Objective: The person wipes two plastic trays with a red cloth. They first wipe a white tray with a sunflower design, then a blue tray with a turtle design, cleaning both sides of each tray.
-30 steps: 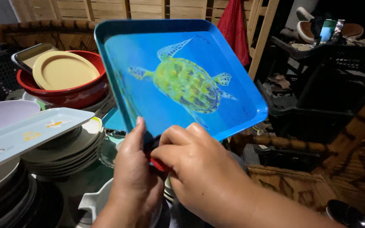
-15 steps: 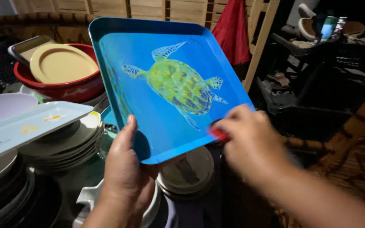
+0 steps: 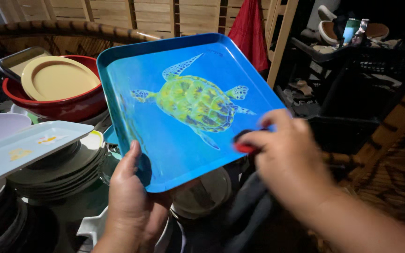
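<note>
Head view: left hand [image 3: 130, 208] grips the blue turtle-print tray [image 3: 183, 105] at its lower-left edge, thumb over the rim, fingers underneath, tray tilted face-up toward the camera at centre frame. Right hand [image 3: 287, 159] is closed on a small red scrubber [image 3: 244, 148], pressing it to the tray's lower-right rim; the hand is motion-blurred, so I can't tell the exact finger grip, only that it's curled around the pad. A dark cloth [image 3: 251, 213] hangs under that hand, lower centre. Progress, my read: I'm mid-wipe on the tray. The printed face looks clean and glossy with no residue I can see, and work sits at the right rim. I can't see the underside or far corners, so I'd count those as open. I see no foam or water on it, so can't say whether rinsing is done. Around it: upper left, a red bowl [image 3: 66, 105] holding a tan plate [image 3: 57, 77]; left edge, a long pale rectangular dish [image 3: 29, 145] resting on a stack of grey plates [image 3: 66, 168]; more plates [image 3: 202, 192] under the tray, lower centre. Red fabric [image 3: 244, 33] hangs at top centre against wooden slats [image 3: 151, 16]. Right side is dark, crates barely readable.
</note>
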